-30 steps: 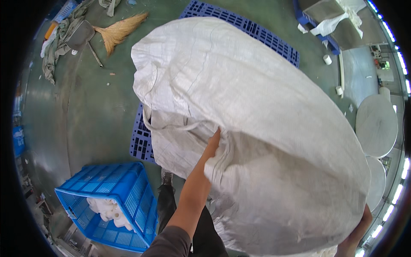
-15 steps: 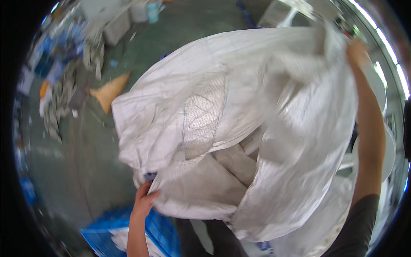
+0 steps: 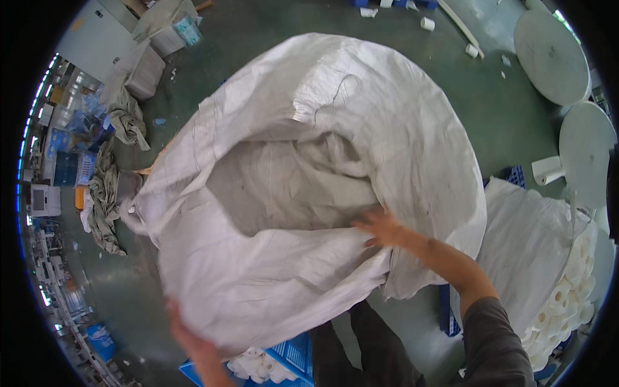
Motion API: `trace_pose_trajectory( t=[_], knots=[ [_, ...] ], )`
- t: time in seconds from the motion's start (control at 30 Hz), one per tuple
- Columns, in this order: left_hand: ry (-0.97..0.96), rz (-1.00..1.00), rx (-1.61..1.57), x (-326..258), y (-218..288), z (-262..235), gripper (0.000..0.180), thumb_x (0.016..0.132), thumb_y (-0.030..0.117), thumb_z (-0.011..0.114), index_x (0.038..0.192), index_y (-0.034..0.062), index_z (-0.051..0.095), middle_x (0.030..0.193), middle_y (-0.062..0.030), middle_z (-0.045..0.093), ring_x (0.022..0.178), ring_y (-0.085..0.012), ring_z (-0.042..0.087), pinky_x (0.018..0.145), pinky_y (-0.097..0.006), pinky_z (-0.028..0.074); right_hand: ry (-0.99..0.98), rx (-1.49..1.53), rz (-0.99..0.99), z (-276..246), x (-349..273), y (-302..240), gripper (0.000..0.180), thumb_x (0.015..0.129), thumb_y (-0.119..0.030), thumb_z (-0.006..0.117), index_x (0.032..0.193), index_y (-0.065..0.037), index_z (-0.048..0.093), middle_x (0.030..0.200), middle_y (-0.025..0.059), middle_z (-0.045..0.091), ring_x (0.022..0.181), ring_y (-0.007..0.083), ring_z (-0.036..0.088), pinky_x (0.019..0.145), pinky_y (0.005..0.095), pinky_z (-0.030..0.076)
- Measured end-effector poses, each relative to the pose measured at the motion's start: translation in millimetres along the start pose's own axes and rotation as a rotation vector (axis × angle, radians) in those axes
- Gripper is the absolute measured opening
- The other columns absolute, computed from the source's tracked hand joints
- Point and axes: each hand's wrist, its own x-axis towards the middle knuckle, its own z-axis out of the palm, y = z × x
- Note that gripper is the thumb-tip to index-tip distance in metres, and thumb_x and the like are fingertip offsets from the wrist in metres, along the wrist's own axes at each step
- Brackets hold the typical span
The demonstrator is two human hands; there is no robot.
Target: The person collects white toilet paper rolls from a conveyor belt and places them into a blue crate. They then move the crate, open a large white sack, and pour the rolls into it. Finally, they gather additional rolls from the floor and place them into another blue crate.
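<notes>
A large white woven bulk sack stands in front of me, its rim folded outward around a wide mouth. Through the mouth, the greyish inner fabric shows in loose wrinkles. My right hand is at the near right edge of that opening, fingers spread, with nothing in it. Down at the sack's near left side is my left hand, smeared by motion, so its fingers cannot be read. Below the sack, a blue plastic crate partly shows, with white pieces inside.
A second white sack, with many white hollow rolls at its side, stands on the right. Large round grey discs are beyond it. Crumpled grey-green cloth and pale bins lie to the left. A long white tube rests on the floor.
The sack's raised right side has come down and its mouth now faces up, spread wide. My right hand has moved from the far right edge inward; my left hand has left its grip and dropped lower.
</notes>
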Motion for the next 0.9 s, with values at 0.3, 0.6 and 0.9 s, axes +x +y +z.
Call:
trace_pose_trajectory(
  t=[0.3,0.6,0.9],
  knots=[
    [0.192,0.125,0.437,11,69,-230,0.048,0.093,0.030,0.054,0.127,-0.0028,0.053,0.121,-0.0225,0.059,0.108,-0.0322,0.059,0.088,-0.043,0.051,-0.422,-0.746,1.024,136,-130,185,0.069,0.081,-0.048,0.061,0.141,-0.016,0.047,0.149,0.0072,0.039,0.138,0.0334,0.031,0.111,0.0507,0.025],
    [-0.005,0.062,0.504,43,-21,-190,0.049,0.082,0.018,0.070,0.125,-0.0013,0.055,0.116,-0.0159,0.062,0.100,-0.0242,0.061,0.089,-0.037,0.048,-0.184,0.753,0.465,-189,-112,159,0.049,0.080,-0.015,0.061,0.126,-0.001,0.056,0.099,0.0188,0.067,0.079,0.0303,0.067,0.066,0.0382,0.055],
    [-0.323,0.293,0.311,-42,-11,-39,0.035,0.084,0.014,0.069,0.111,-0.0058,0.063,0.100,-0.0087,0.068,0.090,-0.0149,0.060,0.083,-0.029,0.046,0.604,-0.678,1.781,-335,-328,410,0.048,0.092,-0.032,0.053,0.133,-0.008,0.048,0.141,0.0116,0.044,0.126,0.0212,0.046,0.097,0.0448,0.044]
  ],
)
